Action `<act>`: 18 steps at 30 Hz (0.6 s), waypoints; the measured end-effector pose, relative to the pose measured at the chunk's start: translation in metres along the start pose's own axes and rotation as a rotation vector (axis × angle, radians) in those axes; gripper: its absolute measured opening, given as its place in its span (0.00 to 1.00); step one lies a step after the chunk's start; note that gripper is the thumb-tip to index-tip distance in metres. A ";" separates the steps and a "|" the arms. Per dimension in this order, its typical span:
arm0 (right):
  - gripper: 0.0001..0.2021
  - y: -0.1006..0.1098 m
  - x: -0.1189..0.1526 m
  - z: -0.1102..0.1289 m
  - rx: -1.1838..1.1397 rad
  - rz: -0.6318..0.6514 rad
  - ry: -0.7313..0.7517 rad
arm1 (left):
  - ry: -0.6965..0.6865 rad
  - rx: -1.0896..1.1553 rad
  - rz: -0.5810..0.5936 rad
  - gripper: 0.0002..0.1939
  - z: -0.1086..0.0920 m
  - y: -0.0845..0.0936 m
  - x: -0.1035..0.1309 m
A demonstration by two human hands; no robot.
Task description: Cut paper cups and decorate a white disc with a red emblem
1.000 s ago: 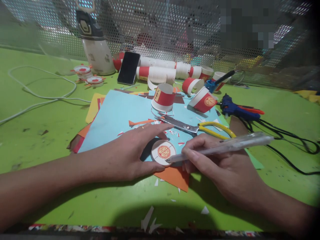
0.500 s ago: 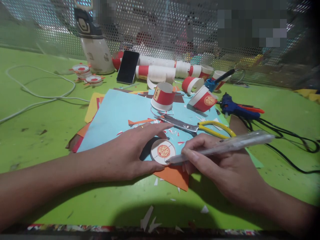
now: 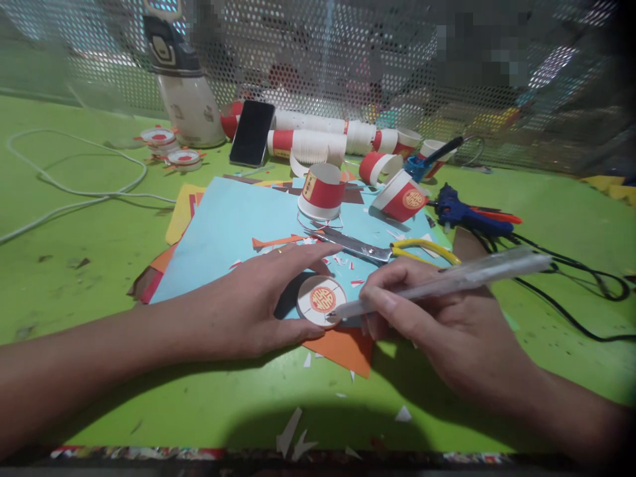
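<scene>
A round white paper-cup bottom [image 3: 308, 314] with a red-and-gold emblem and short dark lines lies on the light blue paper [image 3: 203, 232]. My left hand [image 3: 258, 298] curves around it, thumb at the near edge and fingers at the far side, gripping it. My right hand [image 3: 427, 311] is closed on a translucent pen [image 3: 462, 278], whose tip touches the disc below the emblem. Just beyond lie scissors [image 3: 362, 249] with yellow handles. A cut red-and-white paper cup [image 3: 322, 192] stands upside down past the blades, and a tilted cup [image 3: 401, 197] rests to its right.
A blue glue gun [image 3: 462, 212] with black cable is at right. Behind stand a phone [image 3: 252, 134], stacked paper cups [image 3: 308, 144] and a large bottle [image 3: 186, 99]. A white cable [image 3: 84, 199] and decorated discs [image 3: 183, 159] are at left. Orange paper [image 3: 342, 351] and scraps lie near me.
The pen's tip has shifted slightly on the disc, and its rear end has tilted a little. My left hand keeps its hold. The whole view has drifted slightly.
</scene>
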State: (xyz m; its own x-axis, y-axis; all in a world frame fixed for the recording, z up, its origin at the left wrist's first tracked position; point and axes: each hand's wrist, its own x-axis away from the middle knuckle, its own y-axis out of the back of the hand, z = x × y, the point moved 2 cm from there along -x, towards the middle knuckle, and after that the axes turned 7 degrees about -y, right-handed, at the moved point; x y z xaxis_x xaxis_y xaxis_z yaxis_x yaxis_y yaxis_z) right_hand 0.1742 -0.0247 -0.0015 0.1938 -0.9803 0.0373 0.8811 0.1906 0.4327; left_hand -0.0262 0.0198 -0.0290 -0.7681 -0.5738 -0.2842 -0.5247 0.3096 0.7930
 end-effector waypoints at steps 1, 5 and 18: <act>0.08 0.001 0.001 0.000 -0.014 -0.003 0.007 | -0.006 -0.002 -0.003 0.38 0.000 0.000 0.000; 0.07 0.006 0.005 0.001 0.023 0.043 0.041 | -0.053 -0.021 -0.016 0.38 -0.002 0.001 0.002; 0.05 0.005 0.003 -0.001 0.227 0.002 0.091 | -0.102 -0.102 -0.045 0.34 -0.010 0.002 0.002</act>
State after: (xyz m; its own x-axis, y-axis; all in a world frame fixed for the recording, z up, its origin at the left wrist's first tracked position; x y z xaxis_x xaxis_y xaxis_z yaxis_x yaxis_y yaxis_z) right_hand 0.1799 -0.0267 0.0004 0.2426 -0.9693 -0.0386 0.7633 0.1662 0.6243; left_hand -0.0252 0.0115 -0.0232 -0.7806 -0.5036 -0.3703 -0.5236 0.2033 0.8274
